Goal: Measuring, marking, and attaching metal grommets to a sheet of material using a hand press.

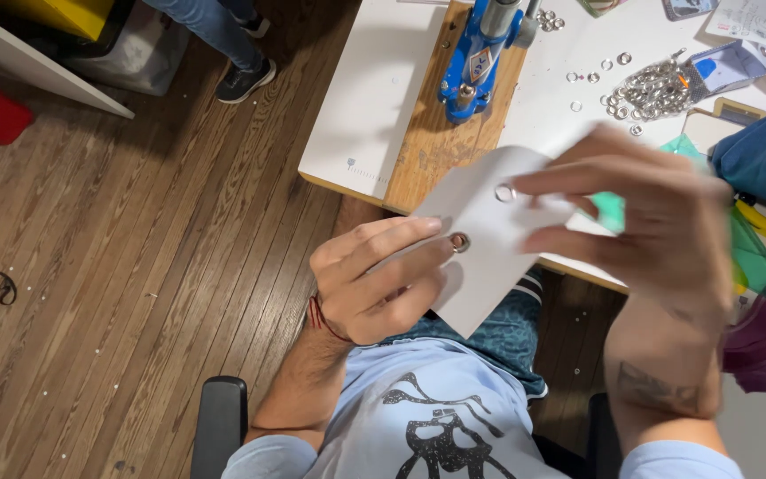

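Note:
My left hand (374, 279) grips the lower left edge of a white paper sheet (489, 257), its fingertips next to a metal eyelet (460, 241) set in the sheet. My right hand (658, 222), blurred, pinches the sheet's upper right part, its fingertips beside a second eyelet ring (505, 192). I hold the sheet over my lap, in front of the table edge. A blue eyelet press (476, 58) stands on a wooden board (441, 142) on the white table (365, 98).
A pile of loose silver eyelets (653, 89) lies on the table at the upper right, with scattered rings nearby. Coloured translucent sheets (751, 257) sit at the right. Another person's legs and shoes (241, 75) stand on the wooden floor at the top left. A chair armrest (219, 426) is lower left.

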